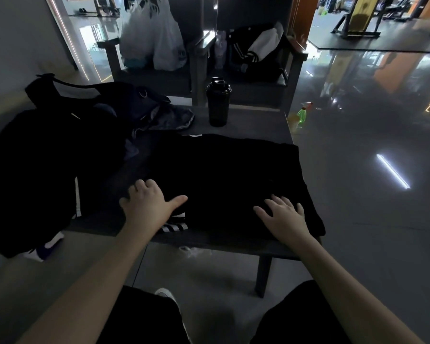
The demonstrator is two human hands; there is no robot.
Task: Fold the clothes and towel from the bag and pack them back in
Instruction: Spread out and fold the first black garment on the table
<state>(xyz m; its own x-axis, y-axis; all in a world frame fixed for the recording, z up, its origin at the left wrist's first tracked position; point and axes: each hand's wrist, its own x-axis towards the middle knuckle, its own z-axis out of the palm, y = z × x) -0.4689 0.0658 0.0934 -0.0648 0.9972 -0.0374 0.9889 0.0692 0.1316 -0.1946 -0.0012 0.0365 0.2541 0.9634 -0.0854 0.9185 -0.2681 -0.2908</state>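
A black garment [229, 175] lies spread flat on the dark bench [256, 122], its right edge hanging over the bench end. White stripes [174, 227] show at its near left corner. My left hand [148, 203] rests flat on the garment's left side, fingers spread. My right hand [284, 217] presses flat on its near right part, fingers straight. To the left, a black bag [35, 155] slumps open on the bench with dark clothes [139, 105] piled behind it. A greyish crumpled cloth [174, 117] lies beside that pile.
A black shaker bottle [218, 105] stands at the back of the bench. Behind it are two chairs, one with white plastic bags [154, 38], one with a black-and-white jacket [256, 50]. A green spray bottle [302, 114] stands on the glossy floor to the right.
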